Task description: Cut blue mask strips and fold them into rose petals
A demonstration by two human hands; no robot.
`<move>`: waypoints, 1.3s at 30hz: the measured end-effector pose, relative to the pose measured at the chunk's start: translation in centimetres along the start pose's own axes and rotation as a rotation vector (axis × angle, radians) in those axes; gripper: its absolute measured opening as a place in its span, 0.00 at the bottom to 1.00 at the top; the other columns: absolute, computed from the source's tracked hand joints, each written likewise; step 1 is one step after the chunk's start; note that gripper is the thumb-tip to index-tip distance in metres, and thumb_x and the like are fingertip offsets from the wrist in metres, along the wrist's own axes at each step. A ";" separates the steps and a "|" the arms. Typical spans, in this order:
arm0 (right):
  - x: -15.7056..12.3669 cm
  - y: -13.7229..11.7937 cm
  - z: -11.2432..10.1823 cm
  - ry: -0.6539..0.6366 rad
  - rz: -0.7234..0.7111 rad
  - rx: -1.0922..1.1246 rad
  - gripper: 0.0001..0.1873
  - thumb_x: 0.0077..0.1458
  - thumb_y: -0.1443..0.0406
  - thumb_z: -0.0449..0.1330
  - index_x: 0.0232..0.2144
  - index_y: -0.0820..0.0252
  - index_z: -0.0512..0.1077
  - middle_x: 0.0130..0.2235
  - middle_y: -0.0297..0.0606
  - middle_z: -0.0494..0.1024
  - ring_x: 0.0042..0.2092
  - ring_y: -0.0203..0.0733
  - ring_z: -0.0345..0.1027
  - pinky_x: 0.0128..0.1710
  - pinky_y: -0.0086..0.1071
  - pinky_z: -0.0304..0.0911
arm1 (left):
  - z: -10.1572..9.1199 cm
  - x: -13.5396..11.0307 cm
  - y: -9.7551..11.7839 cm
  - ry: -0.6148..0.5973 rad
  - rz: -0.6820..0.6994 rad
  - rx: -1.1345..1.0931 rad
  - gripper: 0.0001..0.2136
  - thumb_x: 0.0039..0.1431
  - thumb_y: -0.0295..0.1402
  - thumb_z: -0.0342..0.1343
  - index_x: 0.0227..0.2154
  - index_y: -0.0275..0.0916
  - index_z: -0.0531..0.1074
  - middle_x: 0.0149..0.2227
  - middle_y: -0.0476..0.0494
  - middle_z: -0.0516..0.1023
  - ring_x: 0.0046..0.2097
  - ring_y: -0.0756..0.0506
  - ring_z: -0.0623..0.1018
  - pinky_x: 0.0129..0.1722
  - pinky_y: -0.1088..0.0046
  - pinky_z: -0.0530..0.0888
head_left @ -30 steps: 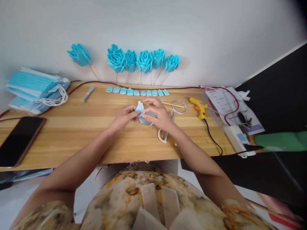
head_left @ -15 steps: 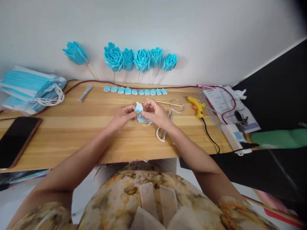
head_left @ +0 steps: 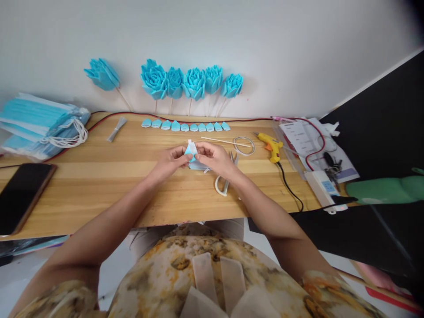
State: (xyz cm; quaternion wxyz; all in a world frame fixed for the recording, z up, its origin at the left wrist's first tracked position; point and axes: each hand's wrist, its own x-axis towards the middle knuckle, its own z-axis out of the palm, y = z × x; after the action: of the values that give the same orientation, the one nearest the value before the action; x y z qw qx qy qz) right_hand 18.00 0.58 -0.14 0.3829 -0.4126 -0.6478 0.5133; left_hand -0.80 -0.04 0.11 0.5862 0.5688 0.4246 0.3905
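Note:
Between my two hands is a small folded piece of blue and white mask fabric (head_left: pixel 190 151). My left hand (head_left: pixel 172 160) pinches its left side between thumb and fingers. On the right side, my right hand (head_left: pixel 214 158) pinches it too, thumb in front. Below them on the table lie more light blue pieces (head_left: pixel 198 166), partly covered by the fingers. White-handled scissors (head_left: pixel 221 185) lie beside my right wrist, which hides part of them. A row of folded blue petals (head_left: pixel 175 126) stretches across the table beyond my hands.
Blue fabric flowers on sticks (head_left: pixel 194 84) lean on the wall. A thin stick (head_left: pixel 225 141), a tape ring (head_left: pixel 244 145) and a yellow glue gun (head_left: pixel 271 146) lie right, near a power strip (head_left: pixel 324 190). Left are masks (head_left: pixel 36 119), wire ties (head_left: pixel 116 129) and a phone (head_left: pixel 24 196).
My right fingers have come down slightly and closed on the upper right of the folded piece. My left hand stays almost in place. The view has shifted very slightly.

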 end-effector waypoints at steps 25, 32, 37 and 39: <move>-0.5 -1.3 -0.7 0.086 -0.417 -0.457 0.07 0.60 0.65 0.60 0.36 0.56 0.79 0.36 0.35 0.81 0.39 0.38 0.73 0.43 0.34 0.66 | -0.1 0.1 -0.5 -0.120 -0.104 -0.108 0.13 0.46 0.41 0.67 0.25 0.37 0.71 0.24 0.51 0.71 0.27 0.52 0.69 0.30 0.75 0.66; 0.0 -0.4 -1.8 0.047 -0.615 -0.615 0.13 0.65 0.63 0.55 0.42 0.52 0.80 0.39 0.36 0.83 0.41 0.40 0.74 0.44 0.38 0.67 | -0.2 0.0 -0.3 -0.162 -0.132 -0.233 0.13 0.47 0.39 0.67 0.25 0.36 0.72 0.24 0.50 0.73 0.26 0.52 0.71 0.30 0.75 0.67; 0.0 -0.3 -2.1 0.008 -0.594 -0.675 0.16 0.66 0.63 0.52 0.44 0.48 0.80 0.42 0.37 0.83 0.43 0.43 0.74 0.45 0.41 0.67 | -0.3 0.1 -0.2 -0.173 -0.115 -0.296 0.13 0.47 0.39 0.68 0.25 0.36 0.72 0.24 0.49 0.74 0.27 0.52 0.71 0.30 0.74 0.68; 0.0 -0.3 -2.1 0.001 -0.590 -0.699 0.17 0.66 0.64 0.51 0.45 0.48 0.80 0.42 0.37 0.83 0.43 0.43 0.74 0.45 0.42 0.66 | -0.3 0.1 -0.2 -0.176 -0.114 -0.309 0.13 0.47 0.39 0.68 0.26 0.36 0.72 0.24 0.49 0.74 0.27 0.52 0.71 0.29 0.74 0.67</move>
State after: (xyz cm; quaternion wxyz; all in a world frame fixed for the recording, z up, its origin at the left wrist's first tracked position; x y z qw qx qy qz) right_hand 19.92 1.30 0.50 0.3509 -0.3149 -0.8718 0.1328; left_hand -1.03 0.09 -0.11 0.7226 0.4790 0.3383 0.3658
